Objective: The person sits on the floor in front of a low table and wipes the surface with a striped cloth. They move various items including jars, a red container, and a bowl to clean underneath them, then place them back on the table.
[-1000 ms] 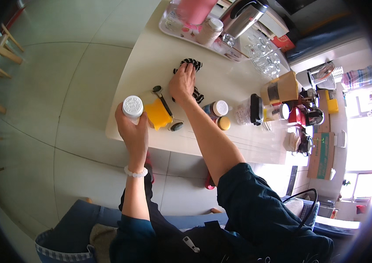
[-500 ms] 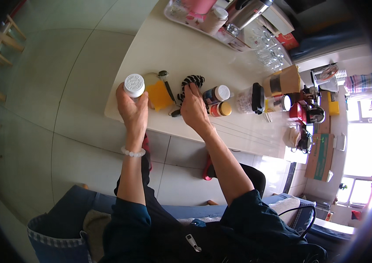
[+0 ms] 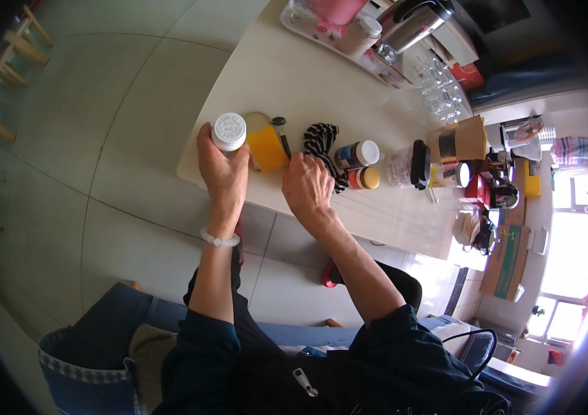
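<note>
1. Nearest the body, at six o'clock: dark sleeves and a blue cushion edge [image 3: 93, 360]; both forearms rise from here toward the white table [image 3: 294, 76]
2. Left hand [image 3: 223, 173], ten o'clock of centre: clenched round a white-capped bottle [image 3: 229, 133] held upright at the table's near edge. Judged light, rigid plastic with a smooth wall; best taken round the body below the ribbed cap
3. Right hand [image 3: 308, 187]: fingers curled on the near end of a black-and-white striped cloth [image 3: 321, 142] lying on the table. Soft and limp; pinch a fold
4. Between the hands: an orange box [image 3: 266, 146], a dark-handled tool [image 3: 281, 131] beside it
5. At two o'clock of the cloth: two small jars [image 3: 359, 166], a dark case [image 3: 418, 162], a brown paper bag [image 3: 461, 140]
6. Far edge, twelve o'clock: a tray [image 3: 321, 28] with glasses and a steel flask [image 3: 415, 24]
</note>
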Available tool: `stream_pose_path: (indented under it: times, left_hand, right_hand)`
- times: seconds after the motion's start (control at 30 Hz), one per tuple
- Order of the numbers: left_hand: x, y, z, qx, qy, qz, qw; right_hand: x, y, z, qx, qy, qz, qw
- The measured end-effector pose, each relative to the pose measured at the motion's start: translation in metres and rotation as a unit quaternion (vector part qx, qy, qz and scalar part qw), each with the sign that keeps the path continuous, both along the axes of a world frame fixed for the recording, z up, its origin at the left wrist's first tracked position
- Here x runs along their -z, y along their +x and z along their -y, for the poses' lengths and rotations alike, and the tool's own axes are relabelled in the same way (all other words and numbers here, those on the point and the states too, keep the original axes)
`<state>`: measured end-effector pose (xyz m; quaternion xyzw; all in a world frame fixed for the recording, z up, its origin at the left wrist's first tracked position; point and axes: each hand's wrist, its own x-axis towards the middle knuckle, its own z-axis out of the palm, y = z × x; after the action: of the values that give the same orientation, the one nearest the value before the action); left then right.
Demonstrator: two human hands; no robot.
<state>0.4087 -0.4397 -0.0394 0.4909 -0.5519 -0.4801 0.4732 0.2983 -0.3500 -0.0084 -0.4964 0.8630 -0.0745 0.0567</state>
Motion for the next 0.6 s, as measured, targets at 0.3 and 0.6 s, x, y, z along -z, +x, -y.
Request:
stream_pose_path:
  times: [0.3,0.6]
  left_hand:
    - [-0.001,0.002,0.001,-0.004,-0.010,-0.015,1.000]
    - [-0.008,0.002,0.000,-0.014,0.014,-0.028,0.999]
  right_hand:
    - [-0.030,0.002,0.017,0.053,-0.072,0.079,0.993]
    - [-0.002,0.031,0.031,-0.031,-0.081,0.040,0.995]
